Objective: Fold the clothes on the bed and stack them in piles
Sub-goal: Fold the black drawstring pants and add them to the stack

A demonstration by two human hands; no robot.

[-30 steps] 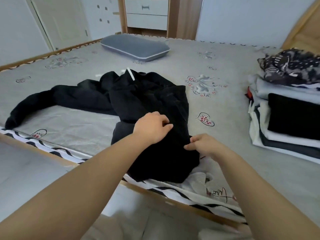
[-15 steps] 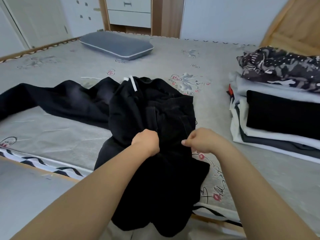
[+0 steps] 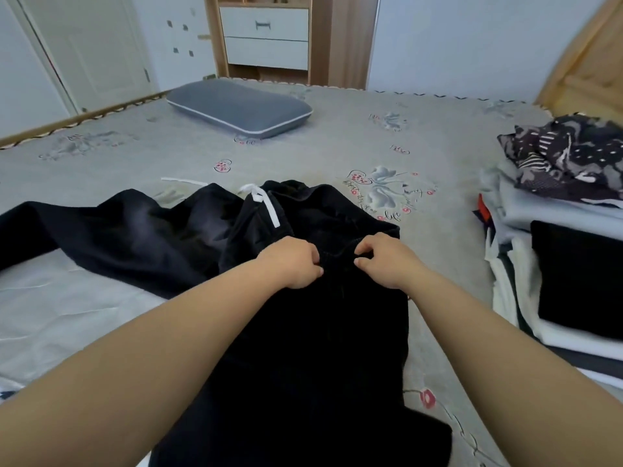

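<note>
Trousers (image 3: 303,332), black with a white drawstring (image 3: 266,205), lie across the near bed (image 3: 337,139); one leg trails left, the other hangs toward the person. Head view: left hand (image 3: 293,262) and right hand (image 3: 384,261) both pinch a bunched fold mid-garment, close together. Risk: such a narrow grip lets the splayed legs drag skewed, giving a crooked fold. Folded stack (image 3: 556,264) sits right, well apart.
</note>
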